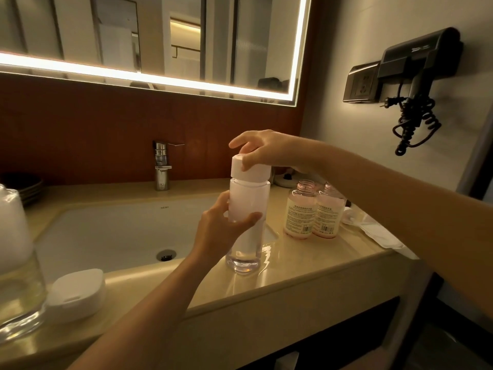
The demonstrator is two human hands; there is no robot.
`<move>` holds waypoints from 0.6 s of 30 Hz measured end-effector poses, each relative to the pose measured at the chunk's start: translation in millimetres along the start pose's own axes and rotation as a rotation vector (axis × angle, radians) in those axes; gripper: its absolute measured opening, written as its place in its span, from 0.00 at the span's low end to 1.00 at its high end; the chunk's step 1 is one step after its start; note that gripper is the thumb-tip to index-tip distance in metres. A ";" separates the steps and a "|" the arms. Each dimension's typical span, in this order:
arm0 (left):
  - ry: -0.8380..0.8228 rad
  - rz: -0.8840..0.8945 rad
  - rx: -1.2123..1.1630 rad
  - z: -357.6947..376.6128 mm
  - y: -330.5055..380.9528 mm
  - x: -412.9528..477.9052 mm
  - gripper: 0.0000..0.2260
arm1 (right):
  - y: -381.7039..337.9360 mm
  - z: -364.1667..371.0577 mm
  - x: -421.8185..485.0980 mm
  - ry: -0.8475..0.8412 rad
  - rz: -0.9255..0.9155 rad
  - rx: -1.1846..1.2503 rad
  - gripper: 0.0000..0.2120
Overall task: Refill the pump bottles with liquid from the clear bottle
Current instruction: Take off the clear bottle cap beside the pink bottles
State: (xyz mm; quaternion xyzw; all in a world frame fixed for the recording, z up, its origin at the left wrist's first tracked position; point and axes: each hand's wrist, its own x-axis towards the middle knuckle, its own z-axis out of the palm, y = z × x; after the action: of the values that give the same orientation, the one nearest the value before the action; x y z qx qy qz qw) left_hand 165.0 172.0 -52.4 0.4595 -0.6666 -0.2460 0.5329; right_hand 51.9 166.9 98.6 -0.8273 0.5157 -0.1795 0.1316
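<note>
Beige bathroom counter (306, 268), sink (112, 236) set into it. Clear bottle (248, 198) upright, base on the counter at the sink's right rim, a little liquid in the bottom. Left hand (221, 228) wraps thumb and fingers round its middle. Right hand (266, 150) grips the white cap (256, 169) from above, fingers curled. Two pump bottles (300, 212) (326, 214), necks open, side by side, right of the sink

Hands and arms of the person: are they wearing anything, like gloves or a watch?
No. The left hand and the right hand are bare: no gloves, rings or watch show. The left arm and the right arm are bare too, with no sleeve in view.
</note>
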 end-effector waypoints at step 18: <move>0.010 0.001 0.013 1.2 1.1 0.0 0.38 | 1.6 3.3 -4.2 0.051 0.054 0.022 0.35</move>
State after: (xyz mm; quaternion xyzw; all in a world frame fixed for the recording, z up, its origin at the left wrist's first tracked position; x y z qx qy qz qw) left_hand 163.4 172.3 -51.8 0.4640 -0.6657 -0.2391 0.5332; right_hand 50.4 170.1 94.3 -0.8066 0.5393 -0.2027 0.1321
